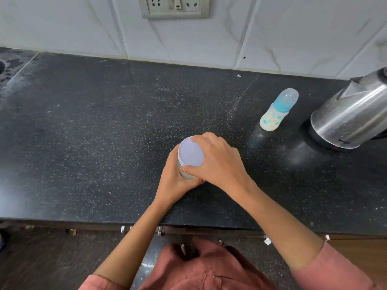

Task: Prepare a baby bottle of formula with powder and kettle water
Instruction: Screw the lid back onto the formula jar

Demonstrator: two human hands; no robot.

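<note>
A small powder container stands on the black counter (104, 132) near the middle, topped by a pale lilac lid (190, 152). My left hand (174, 181) wraps around the container's body from the left. My right hand (217, 162) grips the lid's rim from the right, with fingers over its far edge and thumb at its near edge. The container's body is mostly hidden by both hands. A baby bottle (277, 110) with a blue collar and clear cap stands to the right, capped, with milky liquid inside. A steel kettle (349, 116) sits on its base at the far right.
A white tiled wall with a socket panel (174, 6) runs behind the counter. A wet patch and sink edge (4, 68) show at the far left. The counter's front edge runs below my forearms, with drawer handles (161, 230) under it.
</note>
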